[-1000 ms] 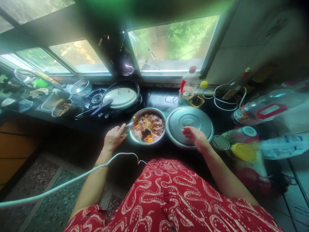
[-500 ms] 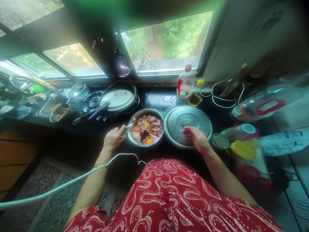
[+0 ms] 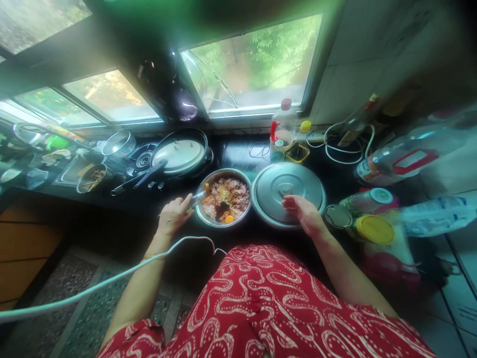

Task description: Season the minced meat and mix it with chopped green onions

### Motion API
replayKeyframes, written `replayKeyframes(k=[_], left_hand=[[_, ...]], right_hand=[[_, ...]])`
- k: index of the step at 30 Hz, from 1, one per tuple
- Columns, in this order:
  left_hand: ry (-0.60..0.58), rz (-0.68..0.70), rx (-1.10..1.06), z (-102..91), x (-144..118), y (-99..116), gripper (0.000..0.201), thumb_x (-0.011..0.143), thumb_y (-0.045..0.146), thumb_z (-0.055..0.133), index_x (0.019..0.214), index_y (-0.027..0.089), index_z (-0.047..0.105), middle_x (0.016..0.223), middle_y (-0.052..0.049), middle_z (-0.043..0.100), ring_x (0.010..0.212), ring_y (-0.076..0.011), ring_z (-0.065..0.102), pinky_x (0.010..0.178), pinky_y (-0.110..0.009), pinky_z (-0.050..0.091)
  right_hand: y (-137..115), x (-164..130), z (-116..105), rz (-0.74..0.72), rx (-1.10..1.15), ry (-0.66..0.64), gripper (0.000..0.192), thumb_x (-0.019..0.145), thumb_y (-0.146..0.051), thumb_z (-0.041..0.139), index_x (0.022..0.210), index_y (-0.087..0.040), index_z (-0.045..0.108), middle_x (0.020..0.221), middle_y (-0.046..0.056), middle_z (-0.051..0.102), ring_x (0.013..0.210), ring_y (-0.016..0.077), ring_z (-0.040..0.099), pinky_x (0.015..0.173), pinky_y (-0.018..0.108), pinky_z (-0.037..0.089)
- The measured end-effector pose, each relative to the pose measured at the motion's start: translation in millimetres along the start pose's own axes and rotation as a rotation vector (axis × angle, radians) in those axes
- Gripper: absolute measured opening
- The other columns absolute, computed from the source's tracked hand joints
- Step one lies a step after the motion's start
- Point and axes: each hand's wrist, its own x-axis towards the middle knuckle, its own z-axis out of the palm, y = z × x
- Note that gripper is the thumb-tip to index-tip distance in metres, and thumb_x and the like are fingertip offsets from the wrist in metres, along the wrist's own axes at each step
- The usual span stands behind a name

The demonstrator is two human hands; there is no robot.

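Observation:
My left hand (image 3: 174, 215) is closed round a shiny utensil (image 3: 197, 198). The utensil reaches over the left rim of a metal bowl (image 3: 249, 211); I cannot make out its kind. In the bowl lies minced meat (image 3: 238, 191) with pale seasoning, a dark sauce patch and an orange egg yolk (image 3: 229, 219). To the right, my right hand (image 3: 304, 213) is open, its fingers stretched over the front of a lidded metal pot (image 3: 274, 179), near the lid's knob (image 3: 285, 189). Whether the fingertips touch the lid, I cannot tell.
Behind are a covered pan (image 3: 179, 156) and a small pot (image 3: 93, 178). A red-handled bottle (image 3: 286, 119) stands at the wall. Jars, one with a yellow lid (image 3: 375, 228), and a large bottle (image 3: 410, 159) crowd the right. A white cable (image 3: 112, 277) crosses my left forearm.
The view has shifted slightly, so the background sits a little further left. Both hands keep nearly the same places, and the bowl's contents look unchanged.

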Motion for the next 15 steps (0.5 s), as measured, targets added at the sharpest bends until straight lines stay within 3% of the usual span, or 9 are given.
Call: replayKeyframes(k=[15], left_hand=[[-0.012, 0.04, 0.076, -0.3, 0.3, -2.4, 0.052, 0.091, 0.04, 0.047, 0.138, 0.018, 0.046, 0.094, -0.011, 0.056, 0.078, -0.0249, 0.052, 0.06, -0.032, 0.033]], right_hand=[[2.5, -3.9, -4.9, 0.01, 0.031, 0.018, 0.039, 0.072, -0.058, 0.065, 0.088, -0.023, 0.071, 0.086, 0.003, 0.072, 0.084, 0.0164, 0.064, 0.075, 0.029, 0.048]])
